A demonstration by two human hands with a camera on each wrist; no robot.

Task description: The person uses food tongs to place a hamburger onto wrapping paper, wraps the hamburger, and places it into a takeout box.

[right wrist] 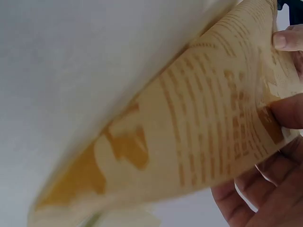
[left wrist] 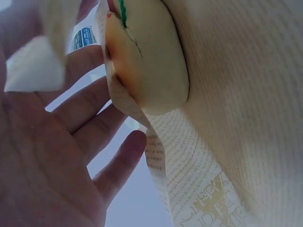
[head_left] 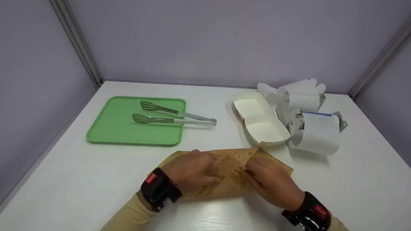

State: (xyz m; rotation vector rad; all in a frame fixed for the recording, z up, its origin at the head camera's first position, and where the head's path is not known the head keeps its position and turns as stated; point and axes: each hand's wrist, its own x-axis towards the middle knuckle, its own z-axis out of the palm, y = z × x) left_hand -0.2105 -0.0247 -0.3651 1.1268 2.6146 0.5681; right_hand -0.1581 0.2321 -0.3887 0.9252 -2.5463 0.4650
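Printed brown wrapping paper (head_left: 231, 166), one sheet, folded, with a bun (left wrist: 156, 61) inside; at the near side of a white table (head_left: 64, 179), between two hands.
Left hand (head_left: 192, 168): fingers spread and fairly straight, laid against the paper beside the bun. Right hand (head_left: 274, 183): thumb and fingers pinching the right part of the sheet. Bun: pale, browned at one side, green edge showing, partly covered by paper. Also listed: green tray (head_left: 110, 123), left; tongs (head_left: 194, 122), slotted heads over tray, joined end past its right edge; open white box (head_left: 252, 107), right, beside white mechanical equipment (head_left: 321, 133).
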